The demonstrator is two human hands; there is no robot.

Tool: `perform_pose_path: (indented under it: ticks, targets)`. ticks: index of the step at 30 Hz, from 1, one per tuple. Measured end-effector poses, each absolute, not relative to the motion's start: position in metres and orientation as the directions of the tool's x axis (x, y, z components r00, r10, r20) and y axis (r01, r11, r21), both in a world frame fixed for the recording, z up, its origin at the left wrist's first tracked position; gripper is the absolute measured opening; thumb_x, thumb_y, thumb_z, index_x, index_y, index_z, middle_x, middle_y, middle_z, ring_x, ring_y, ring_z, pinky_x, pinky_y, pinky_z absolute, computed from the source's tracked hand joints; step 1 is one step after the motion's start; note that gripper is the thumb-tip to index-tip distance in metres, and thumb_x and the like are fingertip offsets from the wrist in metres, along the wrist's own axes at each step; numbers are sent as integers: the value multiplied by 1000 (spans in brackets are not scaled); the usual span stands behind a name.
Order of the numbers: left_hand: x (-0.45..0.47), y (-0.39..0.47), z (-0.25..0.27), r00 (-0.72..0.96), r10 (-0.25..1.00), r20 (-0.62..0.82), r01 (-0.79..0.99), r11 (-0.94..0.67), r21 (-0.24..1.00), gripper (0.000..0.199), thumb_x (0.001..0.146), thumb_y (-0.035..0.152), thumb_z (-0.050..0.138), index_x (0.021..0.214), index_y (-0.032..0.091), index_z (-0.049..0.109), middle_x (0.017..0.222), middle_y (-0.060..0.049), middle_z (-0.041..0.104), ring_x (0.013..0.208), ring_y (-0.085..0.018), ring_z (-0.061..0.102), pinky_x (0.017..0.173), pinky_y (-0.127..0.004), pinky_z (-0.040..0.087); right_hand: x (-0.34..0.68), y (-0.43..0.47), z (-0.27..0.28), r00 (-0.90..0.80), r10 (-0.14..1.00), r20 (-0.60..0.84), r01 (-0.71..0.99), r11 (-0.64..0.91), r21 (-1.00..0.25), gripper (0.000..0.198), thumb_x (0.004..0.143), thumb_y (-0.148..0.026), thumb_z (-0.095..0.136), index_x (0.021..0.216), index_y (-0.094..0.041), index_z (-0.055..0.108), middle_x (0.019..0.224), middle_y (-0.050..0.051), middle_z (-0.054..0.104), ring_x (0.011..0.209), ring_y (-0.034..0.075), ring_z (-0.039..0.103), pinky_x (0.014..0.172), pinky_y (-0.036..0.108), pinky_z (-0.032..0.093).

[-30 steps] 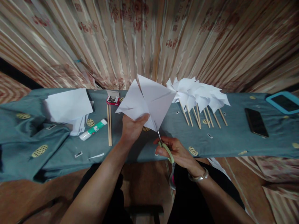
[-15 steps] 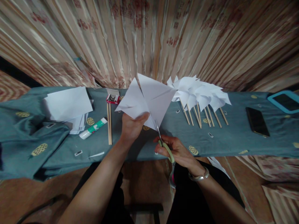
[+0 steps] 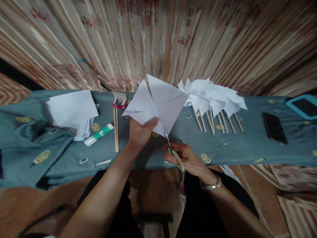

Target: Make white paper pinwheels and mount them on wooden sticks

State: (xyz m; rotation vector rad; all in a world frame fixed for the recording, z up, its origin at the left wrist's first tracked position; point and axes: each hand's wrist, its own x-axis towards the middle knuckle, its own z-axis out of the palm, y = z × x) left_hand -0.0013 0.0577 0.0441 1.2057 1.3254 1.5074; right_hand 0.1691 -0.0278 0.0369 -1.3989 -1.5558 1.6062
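Observation:
My left hand (image 3: 142, 131) pinches a white paper sheet (image 3: 165, 99) near its lower middle, thumb on top. The sheet is held above the table, with a slit running in from its far edge and creases toward its centre. In my right hand (image 3: 182, 155) is a pair of scissors (image 3: 176, 158) with light green handles. Their blades are at the sheet's near corner, with paper between them. Whether the blades are fully closed is hard to make out.
Several white paper pinwheels (image 3: 213, 94) on sticks lie right of the sheet. Leftward are stacked paper (image 3: 73, 107), a glue stick (image 3: 99, 135), wooden sticks (image 3: 116, 130) and a small red box (image 3: 120, 101) of metal pins. A phone (image 3: 274, 128) and a blue-framed device (image 3: 303, 106) lie far right.
The paper's far tip sits slightly higher in view, and the scissor blades look a little more closed at the near corner. Both hands hold nearly the same position.

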Motion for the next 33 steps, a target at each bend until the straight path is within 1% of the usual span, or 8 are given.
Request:
perform_pose_path:
  ticks: [6, 11, 15, 18, 21, 24, 28, 33]
  targets:
    - [-1, 57, 45, -241, 961, 139, 19, -138, 990, 21, 60, 20, 82, 78, 15, 71, 82, -7, 77, 79, -26, 74, 81, -38, 62, 169, -27, 36, -348, 885, -309, 276, -218, -936, 47, 77, -58, 72, 99, -17, 66, 68, -5, 53, 61, 10, 45, 57, 24, 35]
    - [-3, 58, 46, -250, 957, 145, 31, -142, 989, 23, 60, 19, 82, 81, 16, 72, 84, -7, 77, 82, -28, 74, 82, -41, 62, 169, -28, 35, -333, 883, -331, 262, -250, -932, 49, 75, -60, 73, 97, -17, 66, 67, -5, 52, 59, 9, 43, 55, 24, 34]
    - [-4, 58, 44, -260, 956, 135, 32, -131, 991, 22, 59, 20, 83, 77, 15, 72, 79, -7, 76, 79, -27, 74, 82, -42, 62, 166, -28, 37, -321, 884, -341, 214, -283, -935, 50, 69, -59, 78, 93, -18, 66, 63, -6, 50, 56, 8, 41, 52, 23, 33]
    - [-5, 58, 43, -259, 955, 141, 20, -140, 990, 25, 58, 22, 84, 79, 14, 73, 79, -7, 76, 81, -27, 74, 84, -41, 62, 165, -27, 38, -316, 882, -351, 175, -310, -935, 51, 65, -59, 81, 89, -18, 66, 60, -7, 48, 54, 8, 38, 49, 22, 31]
    - [-5, 58, 43, -265, 954, 139, 7, -142, 990, 25, 59, 22, 83, 80, 14, 72, 79, -7, 76, 78, -26, 74, 82, -40, 62, 163, -27, 37, -311, 880, -358, 151, -326, -933, 51, 63, -60, 82, 87, -18, 66, 58, -7, 48, 53, 7, 38, 47, 21, 31]
    - [-6, 58, 46, -262, 957, 120, 4, -123, 992, 24, 58, 20, 83, 79, 15, 71, 78, -6, 76, 76, -25, 73, 80, -40, 63, 163, -27, 36, -300, 883, -360, 148, -330, -932, 51, 62, -60, 82, 86, -17, 67, 58, -7, 50, 52, 7, 40, 47, 21, 32]
    - [-6, 59, 49, -266, 957, 117, 15, -117, 993, 23, 58, 15, 82, 78, 14, 71, 77, -6, 75, 77, -25, 73, 81, -40, 62, 163, -27, 34, -287, 886, -363, 142, -336, -931, 52, 63, -58, 83, 89, -16, 68, 60, -6, 55, 53, 7, 44, 49, 21, 35]
    - [-6, 59, 47, -273, 952, 140, 19, -140, 990, 22, 58, 18, 82, 76, 13, 70, 76, -6, 75, 71, -23, 72, 80, -38, 62, 163, -26, 32, -278, 876, -395, 108, -380, -919, 50, 59, -51, 87, 89, -16, 69, 59, -6, 57, 53, 7, 47, 50, 22, 36]
